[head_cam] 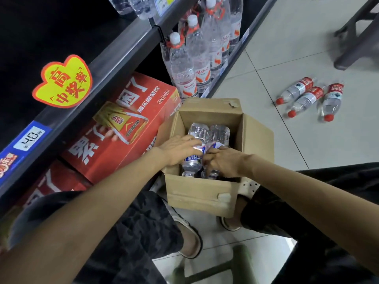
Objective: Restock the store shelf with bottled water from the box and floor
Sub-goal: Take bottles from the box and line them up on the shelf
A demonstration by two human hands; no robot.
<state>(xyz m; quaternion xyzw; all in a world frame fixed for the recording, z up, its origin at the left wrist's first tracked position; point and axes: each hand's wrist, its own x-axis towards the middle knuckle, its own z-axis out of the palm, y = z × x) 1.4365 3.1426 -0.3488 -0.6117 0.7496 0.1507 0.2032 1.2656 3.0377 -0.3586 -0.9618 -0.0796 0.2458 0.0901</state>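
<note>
An open cardboard box (256,144) stands on the floor between my knees, beside the dark store shelf (123,48). Two clear water bottles lie side by side inside it: the left bottle (195,131) and the right bottle (220,133). My left hand (178,149) wraps the left bottle around its label. My right hand (223,161) grips the right bottle near its lower half. Three red-capped water bottles (309,97) lie on the tiled floor to the right of the box.
Tall water bottles with white caps (184,66) stand on the bottom shelf beyond the box. Red drink cartons (123,128) fill the shelf space to my left. A dark stool leg (356,46) stands at the far right, and a green stool (235,263) sits under me.
</note>
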